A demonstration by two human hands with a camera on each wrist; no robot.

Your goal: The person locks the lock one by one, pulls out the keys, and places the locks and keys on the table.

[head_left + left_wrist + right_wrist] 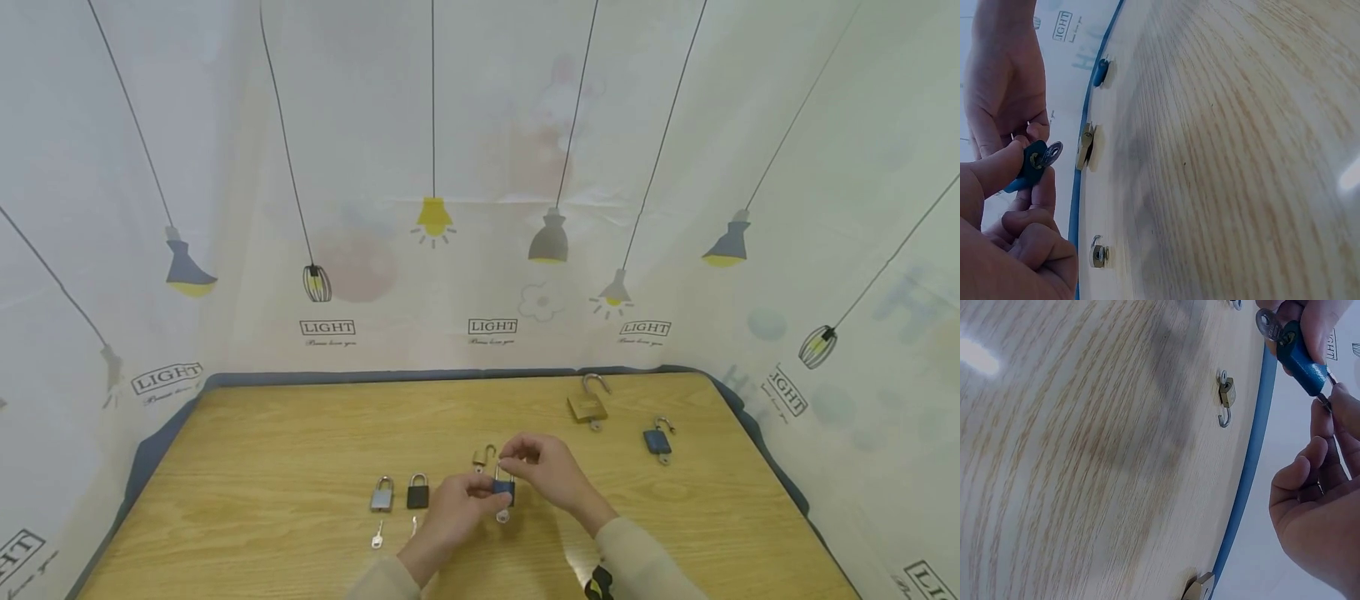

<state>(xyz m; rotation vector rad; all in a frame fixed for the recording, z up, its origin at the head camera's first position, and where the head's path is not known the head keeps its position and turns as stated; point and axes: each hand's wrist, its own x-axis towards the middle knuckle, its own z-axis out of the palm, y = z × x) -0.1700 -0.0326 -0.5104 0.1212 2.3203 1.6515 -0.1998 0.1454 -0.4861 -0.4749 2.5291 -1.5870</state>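
Observation:
A blue padlock [504,487] is held up over the table between both hands. My left hand [456,510] grips its body between thumb and fingers. With thumb and index finger, my right hand [553,473] pinches the metal shackle [1325,402] at the top. A key [1053,153] sticks out of the keyhole in the padlock's underside. Just behind the hands lies a small brass padlock [480,457] with its shackle open and a key in it.
Left of the hands, a silver padlock [382,498] and a black padlock [417,497] lie closed, with loose keys [378,535] in front. Toward the back right are a large brass padlock [587,408] and another blue padlock [657,442], both open with keys inserted.

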